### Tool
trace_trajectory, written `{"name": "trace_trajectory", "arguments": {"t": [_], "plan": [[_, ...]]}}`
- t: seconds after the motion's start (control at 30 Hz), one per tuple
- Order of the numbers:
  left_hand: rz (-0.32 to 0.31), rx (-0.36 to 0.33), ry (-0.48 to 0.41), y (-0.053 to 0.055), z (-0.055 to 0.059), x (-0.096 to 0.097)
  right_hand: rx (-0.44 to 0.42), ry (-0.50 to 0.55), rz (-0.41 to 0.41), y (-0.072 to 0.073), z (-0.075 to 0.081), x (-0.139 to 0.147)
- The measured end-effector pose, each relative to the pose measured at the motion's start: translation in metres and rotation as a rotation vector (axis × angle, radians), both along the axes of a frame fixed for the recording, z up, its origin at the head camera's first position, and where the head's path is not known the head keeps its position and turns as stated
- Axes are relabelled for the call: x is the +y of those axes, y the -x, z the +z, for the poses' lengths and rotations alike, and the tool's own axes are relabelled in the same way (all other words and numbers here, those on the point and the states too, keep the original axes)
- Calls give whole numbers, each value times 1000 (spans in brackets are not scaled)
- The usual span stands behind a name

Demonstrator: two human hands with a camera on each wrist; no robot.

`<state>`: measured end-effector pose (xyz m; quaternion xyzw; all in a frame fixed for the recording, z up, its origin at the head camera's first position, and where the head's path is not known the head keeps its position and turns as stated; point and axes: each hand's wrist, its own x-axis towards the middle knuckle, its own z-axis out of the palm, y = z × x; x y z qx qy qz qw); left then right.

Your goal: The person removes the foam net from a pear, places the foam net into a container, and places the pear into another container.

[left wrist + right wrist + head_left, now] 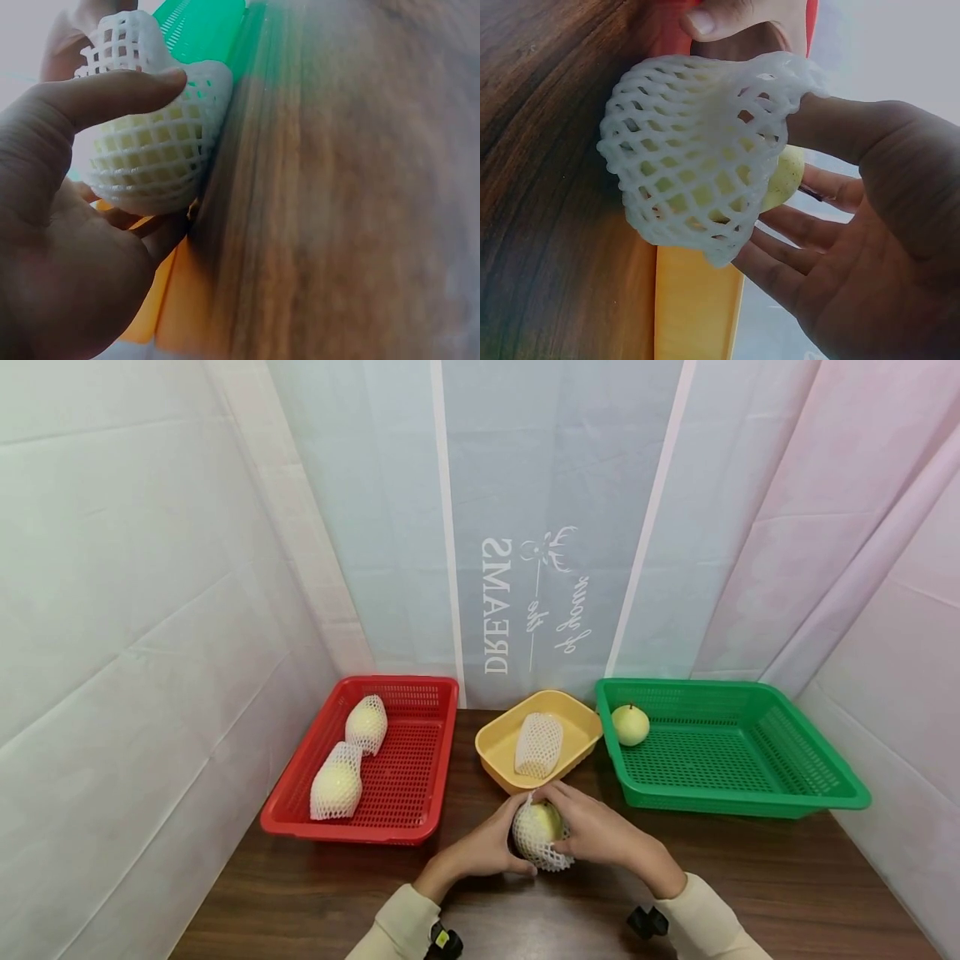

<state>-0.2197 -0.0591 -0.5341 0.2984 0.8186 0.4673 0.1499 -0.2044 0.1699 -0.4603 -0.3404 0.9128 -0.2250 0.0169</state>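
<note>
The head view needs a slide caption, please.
Left hand and right hand hold a partly netted pear near a yellow tray.

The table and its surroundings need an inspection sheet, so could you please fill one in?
Surface: dark wood-grain table.
Job's things: pear partly inside a foam net; yellow tray holding foam netting; red basket holding two netted pears; green basket holding one bare pear.
Clutter: nothing seen.
Left grip: thumb and fingers around the pear and net.
Right grip: holds the net and pear from the other side.
Cables: nothing seen.
Surroundings: pale fabric hangs behind and on both sides.
</note>
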Motion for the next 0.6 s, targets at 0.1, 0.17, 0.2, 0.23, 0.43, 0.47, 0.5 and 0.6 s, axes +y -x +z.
{"name": "trace_trajectory", "arguments": {"t": [0.1,0.17,0.2,0.23,0.43,0.47,0.5,0.6], "plan": [[-8,4,0,0,1,-2,-16,7,-5,0,-2,1],[-10,15,3,0,2,-4,-21,14,-5,0,-4,1],[-8,21,4,0,2,-4,-25,17,-4,0,-4,1],[-5,27,5,0,2,-5,-28,19,-5,0,-5,0],[26,45,4,0,2,-5,-37,26,-11,0,-9,-1],[31,44,2,0,2,-5,-31,29,-10,1,-9,-1],[37,43,4,0,2,-5,-25,32,-9,0,-10,-1],[50,35,4,-1,2,-4,0,48,0,0,-10,0]]}}
